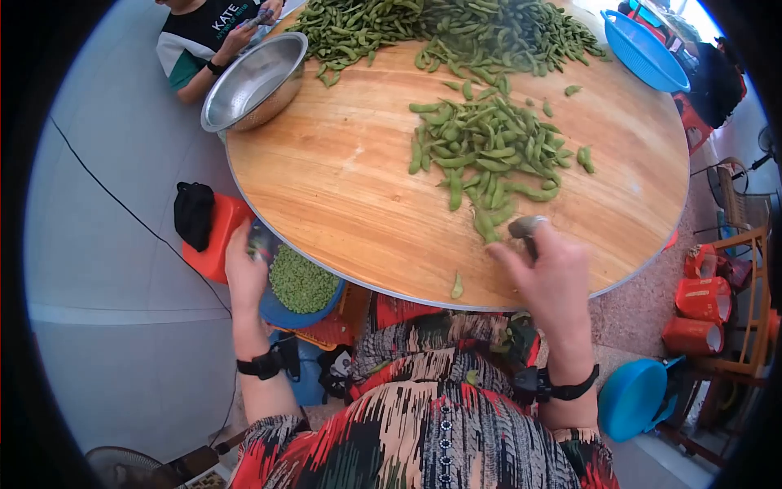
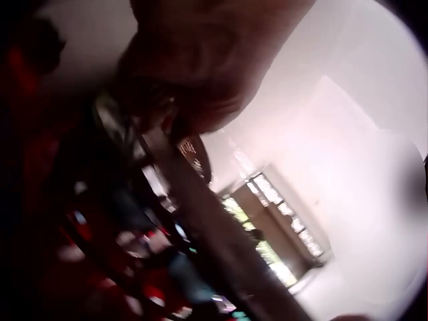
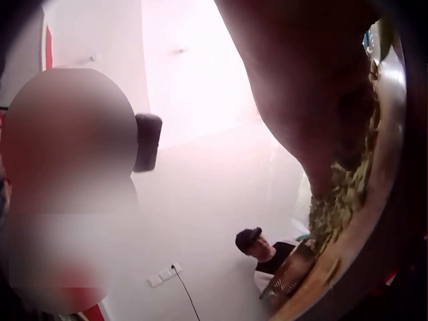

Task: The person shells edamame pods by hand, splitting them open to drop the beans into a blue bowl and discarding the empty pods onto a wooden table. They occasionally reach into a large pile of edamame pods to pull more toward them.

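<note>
A round wooden table point(image 1: 342, 179) carries a heap of green bean pods point(image 1: 489, 151) in front of me and a larger heap point(image 1: 456, 33) at its far side. My right hand point(image 1: 546, 261) rests at the near edge of the closer heap, fingers stretched toward the pods, with a grey metal cap point(image 1: 525, 226) at one fingertip. My left hand point(image 1: 248, 261) is below the table's left edge, over a blue bowl point(image 1: 277, 314) of shelled green beans point(image 1: 303, 284). Its fingers curl round something small that looks like a pod. One pod point(image 1: 457, 285) lies alone near the table edge.
A steel bowl point(image 1: 254, 81) sits at the table's far left, by another person point(image 1: 212, 33). A blue basket point(image 1: 643, 49) is at the far right. Beside the table are a red stool point(image 1: 213, 240) with a black item point(image 1: 193, 213), red containers point(image 1: 700, 301) and a blue basin point(image 1: 631, 399).
</note>
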`<state>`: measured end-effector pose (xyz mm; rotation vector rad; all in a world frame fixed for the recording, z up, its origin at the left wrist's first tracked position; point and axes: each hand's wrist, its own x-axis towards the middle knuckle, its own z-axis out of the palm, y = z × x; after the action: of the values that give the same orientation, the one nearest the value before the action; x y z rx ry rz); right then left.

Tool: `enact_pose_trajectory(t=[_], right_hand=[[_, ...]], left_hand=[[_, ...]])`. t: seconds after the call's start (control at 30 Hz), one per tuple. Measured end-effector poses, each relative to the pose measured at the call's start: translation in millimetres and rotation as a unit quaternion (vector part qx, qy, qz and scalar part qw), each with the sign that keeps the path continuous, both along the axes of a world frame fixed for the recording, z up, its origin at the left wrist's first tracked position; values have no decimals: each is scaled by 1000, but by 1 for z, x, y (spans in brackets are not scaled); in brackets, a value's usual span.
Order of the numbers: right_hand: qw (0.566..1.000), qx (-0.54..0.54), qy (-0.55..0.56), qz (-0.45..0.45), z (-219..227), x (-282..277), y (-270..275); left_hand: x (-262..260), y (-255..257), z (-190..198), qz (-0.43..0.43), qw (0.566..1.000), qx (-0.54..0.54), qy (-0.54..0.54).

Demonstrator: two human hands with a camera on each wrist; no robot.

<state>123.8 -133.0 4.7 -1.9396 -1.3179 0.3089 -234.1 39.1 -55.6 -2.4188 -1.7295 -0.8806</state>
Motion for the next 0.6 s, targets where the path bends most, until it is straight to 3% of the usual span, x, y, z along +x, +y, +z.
enact_pose_trajectory(t=[0.07,0.13,0.2,0.23,0.3,0.33,0.37,0.4,0.47,0.6], right_hand=[[987,-56,-150,17,-11,-8,6],[992,-47,-118,16,-15,-7,8],[998,59,-14,-35,-19,-5,10],[996,51,50,-44,-11,-6,10],[993,51,98,-34,-5,-6,9],[988,51,144,-27,-4,-6,8],[991,69,111,-11,0,-8,7],[991,70,112,-12,-1,-7,6],[993,97,6,64,-1,-3,2],[996,79,36,24,5,6,-6]], left_hand=[[-5,-1,3,0,1000,8,-22],[18,-19,36,3,997,20,-70],[41,-38,56,14,993,32,-115],[55,-41,56,-102,947,-61,-298],[95,-59,67,-199,879,-266,-341],[121,-65,75,-274,863,-311,-289],[148,-73,77,-309,824,-371,-295],[172,-79,69,-318,720,-472,-397],[207,-82,59,-361,646,-512,-436],[234,-78,61,-308,631,-574,-422]])
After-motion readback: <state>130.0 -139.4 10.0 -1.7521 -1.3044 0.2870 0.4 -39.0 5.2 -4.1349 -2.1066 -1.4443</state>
